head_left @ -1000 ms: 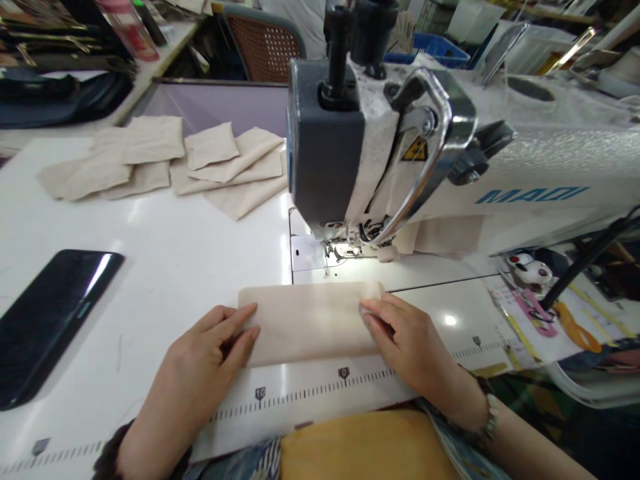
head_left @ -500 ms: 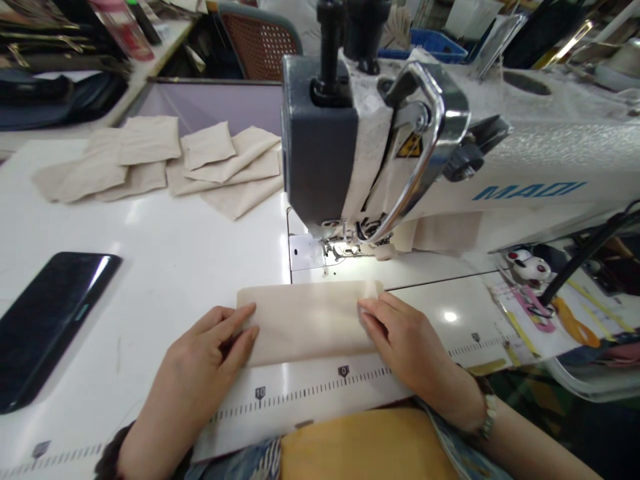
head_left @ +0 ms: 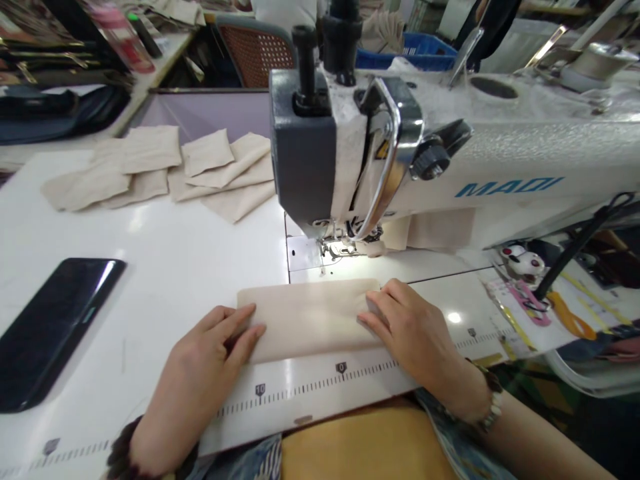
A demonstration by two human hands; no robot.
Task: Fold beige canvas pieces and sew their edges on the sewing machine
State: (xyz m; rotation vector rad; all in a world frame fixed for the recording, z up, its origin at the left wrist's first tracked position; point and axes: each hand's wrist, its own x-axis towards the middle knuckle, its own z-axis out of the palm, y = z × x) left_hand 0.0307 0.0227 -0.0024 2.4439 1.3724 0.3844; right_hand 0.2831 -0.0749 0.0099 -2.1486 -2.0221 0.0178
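Observation:
A beige rectangular fabric piece (head_left: pixel 305 323) lies flat on the white table, just in front of the sewing machine (head_left: pixel 345 160). My left hand (head_left: pixel 215 353) has the fabric's left end between thumb and forefinger. At the other end, my right hand (head_left: pixel 410 330) pinches the fabric near its upper right corner, where the cloth puckers slightly. Behind the fabric, the lit needle area (head_left: pixel 343 250) has a gap between it and the cloth. A printed ruler scale (head_left: pixel 310 389) runs along the table edge below the fabric.
Several beige cloth pieces (head_left: pixel 150 150) lie in loose piles at the back left. A black phone (head_left: pixel 55 327) rests on the left. To the right are orange-handled scissors (head_left: pixel 570 317) and a white-and-red small item (head_left: pixel 523 260). A blue basket (head_left: pixel 427 50) stands behind the machine.
The camera view has shifted slightly. My right hand has changed its hold a little at the fabric's right end; the left hand and the fabric stay nearly in place.

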